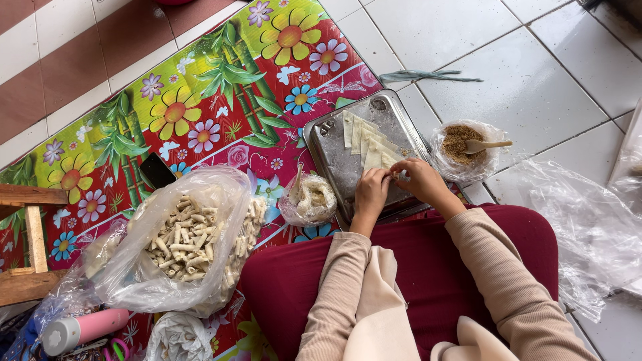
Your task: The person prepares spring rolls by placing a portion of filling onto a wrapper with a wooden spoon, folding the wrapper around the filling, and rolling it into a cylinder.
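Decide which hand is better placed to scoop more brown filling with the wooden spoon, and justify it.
Probably the right hand: it lies nearer the wooden spoon in the bag of brown filling. The left hand pinches a wrapper.

Bright florals against pale tile and maroon cloth

The mat (200, 100) is red with yellow, pink and blue flowers and green bamboo; the floor (521, 67) is white tile, banded reddish-brown at one side. The tray (334, 160) is dull silver, its wrapper strips (364, 144) cream. Rolled pieces in the clear bag (184, 241) are pale beige, the filling (458, 140) brown, the lap cloth (401, 261) maroon, sleeves (508, 294) tan.
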